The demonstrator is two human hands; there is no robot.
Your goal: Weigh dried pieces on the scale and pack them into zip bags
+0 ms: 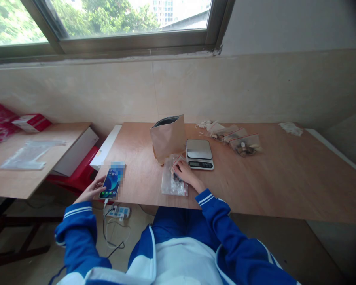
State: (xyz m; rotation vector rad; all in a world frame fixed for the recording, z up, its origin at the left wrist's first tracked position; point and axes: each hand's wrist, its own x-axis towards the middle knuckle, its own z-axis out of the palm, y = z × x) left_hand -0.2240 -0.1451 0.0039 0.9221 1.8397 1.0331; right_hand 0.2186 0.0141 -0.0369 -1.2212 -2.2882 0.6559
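Observation:
My left hand is at the left edge of a lit smartphone, its fingers apart and touching the phone's side. The phone lies on the table with a white cable plugged into its lower end. My right hand is over a small stack of clear zip bags, fingers curled together. Something small and tan shows at its fingertips, too small to name. Just behind the bags stands an open brown paper pouch, its inside hidden. A digital kitchen scale with a bare steel plate sits to the right of the pouch.
Several filled zip bags lie right of the scale, near pale scraps. A white crumpled piece is farther right. A second table at left holds plastic film and red-white boxes; another person's hand shows there. A power strip lies below.

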